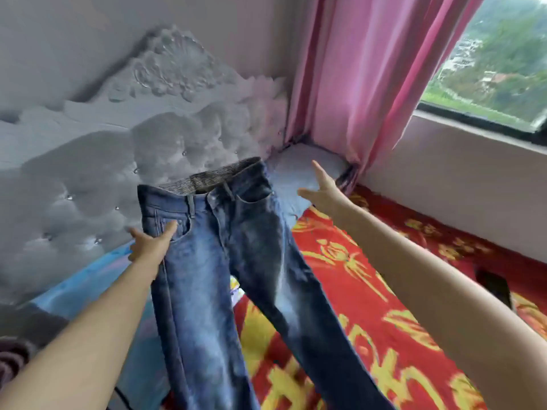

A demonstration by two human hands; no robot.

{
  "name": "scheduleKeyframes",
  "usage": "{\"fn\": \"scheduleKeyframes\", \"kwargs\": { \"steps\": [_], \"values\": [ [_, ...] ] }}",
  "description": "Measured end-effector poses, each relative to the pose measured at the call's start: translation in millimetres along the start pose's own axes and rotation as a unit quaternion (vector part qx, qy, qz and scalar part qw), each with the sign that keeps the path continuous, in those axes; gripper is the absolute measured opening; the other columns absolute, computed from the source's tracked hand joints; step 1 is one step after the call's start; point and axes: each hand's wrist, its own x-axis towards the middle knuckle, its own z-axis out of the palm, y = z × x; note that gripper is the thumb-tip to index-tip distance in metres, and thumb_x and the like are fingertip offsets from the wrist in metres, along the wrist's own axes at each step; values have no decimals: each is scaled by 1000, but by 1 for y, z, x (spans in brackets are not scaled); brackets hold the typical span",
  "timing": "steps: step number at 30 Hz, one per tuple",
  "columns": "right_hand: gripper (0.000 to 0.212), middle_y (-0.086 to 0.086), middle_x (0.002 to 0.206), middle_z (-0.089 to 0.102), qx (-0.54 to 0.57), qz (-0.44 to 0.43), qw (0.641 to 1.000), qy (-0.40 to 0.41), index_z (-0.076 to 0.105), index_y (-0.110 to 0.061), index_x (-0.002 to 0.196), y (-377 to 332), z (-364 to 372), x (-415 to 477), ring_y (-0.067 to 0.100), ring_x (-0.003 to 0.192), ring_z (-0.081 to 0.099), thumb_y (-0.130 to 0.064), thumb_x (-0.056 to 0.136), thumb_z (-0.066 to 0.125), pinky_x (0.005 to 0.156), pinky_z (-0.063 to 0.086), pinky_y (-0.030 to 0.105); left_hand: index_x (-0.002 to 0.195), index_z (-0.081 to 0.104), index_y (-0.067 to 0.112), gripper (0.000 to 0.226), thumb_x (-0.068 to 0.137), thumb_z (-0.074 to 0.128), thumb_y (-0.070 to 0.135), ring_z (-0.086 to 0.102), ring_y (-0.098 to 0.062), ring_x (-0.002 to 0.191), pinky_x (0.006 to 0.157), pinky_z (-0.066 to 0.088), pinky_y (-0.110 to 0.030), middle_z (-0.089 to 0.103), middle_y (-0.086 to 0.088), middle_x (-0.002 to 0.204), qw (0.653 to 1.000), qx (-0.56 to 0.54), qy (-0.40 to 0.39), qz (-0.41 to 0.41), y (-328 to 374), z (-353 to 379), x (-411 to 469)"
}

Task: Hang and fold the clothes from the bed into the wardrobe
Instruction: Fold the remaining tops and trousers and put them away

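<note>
A person's left hand [149, 245] grips blue jeans [225, 247] at the hip pocket, holding them above a red-and-yellow bedspread [355, 261]. The right hand [324, 190], fingers straight, is stretched out at 2 o'clock of the waistband, apart from it. A pink curtain [355, 69] hangs at 1 o'clock, with a grey tufted headboard [88, 173] at 10.

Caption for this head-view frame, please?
Left hand grips blue jeans at the hip, right hand open alongside, above the red bedspread.

Matt, faded finish on blue denim jeans [225, 247] mid-frame; soft tufted grey padded headboard [74, 179] left; pink cloth curtain [355, 84] upper right.
</note>
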Motion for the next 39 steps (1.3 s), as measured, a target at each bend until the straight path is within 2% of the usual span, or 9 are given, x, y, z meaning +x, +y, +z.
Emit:
{"fn": "scheduleKeyframes", "kwargs": {
  "steps": [4, 7, 11, 17, 25, 30, 33, 36, 39],
  "values": [
    [67, 4, 98, 49, -36, 164, 983, -78, 26, -15, 147, 114, 45, -59, 2, 52, 51, -8, 90, 59, 44, 35, 9, 151, -1, 13, 110, 77, 73, 47, 23, -34, 140, 114, 21, -45, 17, -17, 155, 980, 112, -116, -113, -154, 17, -31],
    [59, 13, 131, 46, -76, 276, 951, -116, 29, -15, 146, 190, 55, -129, 14, 91, 58, -17, 93, 53, 69, 43, 23, 150, 11, 9, 117, 62, 70, 59, 34, -35, 133, 109, 29, -39, 31, -22, 148, 956, 151, -168, -188, -239, 39, -92],
    [51, 9, 108, 47, -101, 377, 910, -140, 34, -10, 142, 277, 59, -208, 12, 63, 49, -19, 94, 50, 53, 38, 22, 151, 8, 10, 96, 82, 68, 40, 30, -31, 137, 112, 27, -39, 27, -18, 151, 926, 212, -228, -215, -310, 67, -164],
    [50, 14, 134, 49, -110, 461, 872, -119, 40, -7, 138, 374, 62, -317, 22, 93, 56, -18, 91, 53, 75, 41, 25, 147, 23, 9, 92, 76, 70, 44, 39, -29, 133, 109, 33, -39, 40, -15, 145, 898, 251, -295, -209, -382, 98, -250],
    [80, 9, 156, 9, -260, 242, 866, -352, 13, -42, 147, 415, 131, -404, 28, 142, 15, -19, 84, 58, 110, 27, 37, 147, 23, 6, 77, 85, 67, 21, 36, -29, 134, 103, 33, -33, 36, -16, 147, 879, 292, -295, -235, -451, 119, -327],
    [34, 10, 158, 1, -292, 107, 874, -375, 57, -24, 125, 412, 174, -406, 27, 146, -3, -29, 92, 49, 114, 11, 41, 144, 33, 8, 68, 84, 66, 6, 40, -28, 131, 105, 35, -33, 43, -15, 141, 917, 221, -248, -220, -469, 114, -328],
    [26, 11, 138, 48, -165, 175, 894, -379, 67, -10, 96, 408, 161, -407, 27, 134, 36, -30, 83, 56, 103, 32, 37, 146, 28, 9, 76, 82, 70, 11, 36, -32, 133, 110, 30, -41, 35, -20, 146, 941, 201, -143, -232, -468, 103, -325],
    [14, 5, 78, 67, 62, 402, 853, -327, 62, -10, 71, 416, 115, -414, 20, 73, 61, -20, 82, 62, 65, 46, 29, 150, 14, 11, 87, 84, 69, 25, 44, -33, 126, 105, 37, -46, 37, -14, 145, 924, 43, -38, -377, -459, 100, -325],
    [24, 14, 90, 72, 152, 499, 797, -305, 68, -4, 90, 439, 70, -430, 26, 78, 66, -23, 76, 73, 71, 52, 36, 135, 45, 9, 58, 86, 66, 32, 64, -30, 91, 76, 50, -39, 63, -12, 115, 867, -153, -127, -457, -446, 117, -330]
  ]
}}
